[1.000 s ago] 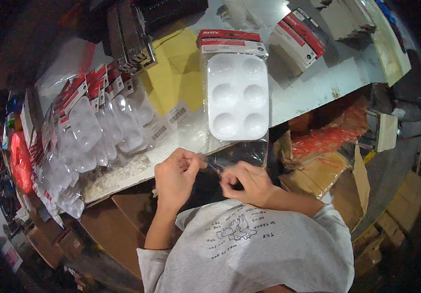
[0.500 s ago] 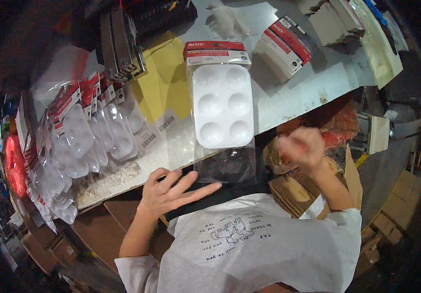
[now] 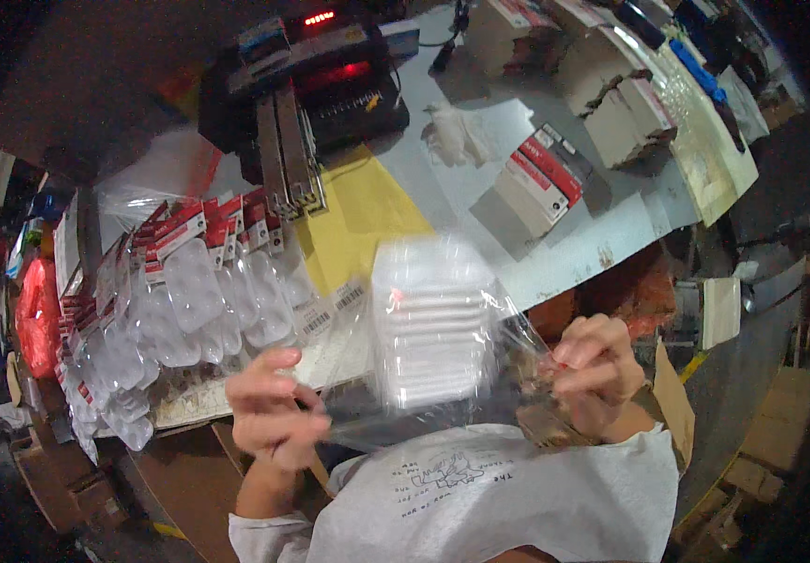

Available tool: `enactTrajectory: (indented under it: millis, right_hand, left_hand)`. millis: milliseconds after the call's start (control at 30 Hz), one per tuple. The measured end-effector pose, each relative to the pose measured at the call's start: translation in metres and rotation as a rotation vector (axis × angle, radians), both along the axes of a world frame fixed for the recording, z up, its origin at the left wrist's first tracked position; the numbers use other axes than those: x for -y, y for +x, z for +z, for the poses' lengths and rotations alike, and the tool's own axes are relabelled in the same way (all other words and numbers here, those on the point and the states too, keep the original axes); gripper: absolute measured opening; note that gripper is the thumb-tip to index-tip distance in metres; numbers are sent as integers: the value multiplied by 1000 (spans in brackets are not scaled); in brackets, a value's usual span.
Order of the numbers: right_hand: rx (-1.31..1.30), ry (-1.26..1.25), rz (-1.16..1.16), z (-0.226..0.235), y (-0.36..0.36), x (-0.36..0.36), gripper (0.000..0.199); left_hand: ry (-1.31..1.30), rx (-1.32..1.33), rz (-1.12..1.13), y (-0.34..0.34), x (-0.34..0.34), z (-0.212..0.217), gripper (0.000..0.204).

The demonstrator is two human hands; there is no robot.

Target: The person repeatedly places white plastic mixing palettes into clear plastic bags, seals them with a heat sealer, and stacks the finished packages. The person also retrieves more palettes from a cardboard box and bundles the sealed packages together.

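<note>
In front of my body, a clear plastic bag (image 3: pixel 353 422) is stretched wide between my two hands. Inside or behind the film stands a white ridged plastic piece (image 3: pixel 433 347), smeared by motion, that looks like stacked paint palettes. At the bag's left edge, my left hand (image 3: pixel 278 413) is closed with its fingers pinching the film. My right hand (image 3: pixel 597 375) pinches the opposite edge, fingers curled and pressed together. Left of them, several bagged white paint palettes (image 3: pixel 200 286) with red header cards lie overlapping on the table.
A yellow sheet (image 3: pixel 363 211) lies on the table (image 3: pixel 555 291) behind the bag. Beyond it, a dark machine (image 3: pixel 339 94) shows red lights and metal rails (image 3: pixel 288 150). At right lie stacked header cards (image 3: pixel 532 183). Cardboard (image 3: pixel 672 403) stands below the table edge.
Both hands have come to the bag and gripped its edges, pulling it wide. The flat palette with its red header card no longer shows in front; blurred ridged white plastic does. The view has shifted.
</note>
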State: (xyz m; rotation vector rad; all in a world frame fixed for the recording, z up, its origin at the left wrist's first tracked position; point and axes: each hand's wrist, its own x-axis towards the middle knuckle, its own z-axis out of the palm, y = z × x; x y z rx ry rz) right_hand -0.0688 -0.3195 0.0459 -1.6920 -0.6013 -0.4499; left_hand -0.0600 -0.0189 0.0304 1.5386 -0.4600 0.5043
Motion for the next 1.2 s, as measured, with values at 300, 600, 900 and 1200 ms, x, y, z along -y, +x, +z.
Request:
enactTrajectory:
  millis: [300,600,900,1200]
  right_hand:
    - [-374,229,165,-6,-23,-38,11]
    - [-1166,450,-239,-51,-24,-70,13]
    - [-539,63,-385,-90,-40,-93,6]
    - [-538,-348,-107,-88,-59,-82,36]
  left_hand:
    - [-267,-59,130,-65,11,-6,11]
    - [-646,-1007,291,-71,24,-45,15]
    - [98,-233,469,-70,39,-92,9]
    - [419,-259,-147,-70,22,-60,93]
